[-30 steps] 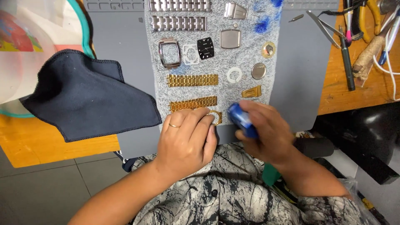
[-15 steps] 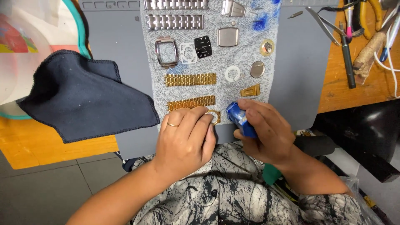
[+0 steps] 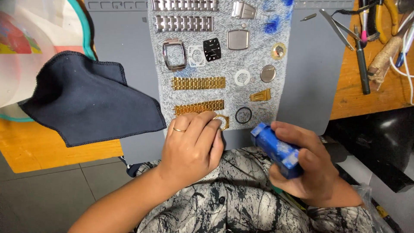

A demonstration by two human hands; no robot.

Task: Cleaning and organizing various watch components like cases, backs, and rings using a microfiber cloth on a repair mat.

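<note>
Head view: grey felt pad [image 3: 224,92] lies on a smooth grey work mat [image 3: 129,47], watch parts laid out on it in rows. Two steel link bracelet halves [image 3: 184,22] at the top, polished, rectangular links. Below them a rectangular steel watch case [image 3: 174,55], a black square dial [image 3: 212,49], a steel case back [image 3: 238,39]. Two gold bracelet halves [image 3: 198,83], fine ribbed links, one above the other. Gold clasp piece [image 3: 261,95], white plastic ring [image 3: 242,77], black rubber gasket [image 3: 243,115], round, thin. Blue stains on the felt's upper right.

Dark navy microfibre cloth [image 3: 86,101], soft, stitched edge, drapes off the mat's left side onto the orange wooden bench [image 3: 51,146]. Tweezers and hand tools [image 3: 362,51] lie on the bench at right.

Left hand [image 3: 192,144]: fingers close together, curled down, tips pinching a small gold ring-shaped part [image 3: 223,122] at the felt's near edge, just below the lower gold bracelet. Gold band on the ring finger.

Right hand [image 3: 308,166]: fingers wrapped tight around a blue rectangular block [image 3: 278,150], speckled glossy surface, held off the mat, near the lap, right of the gold part, not touching it.
</note>
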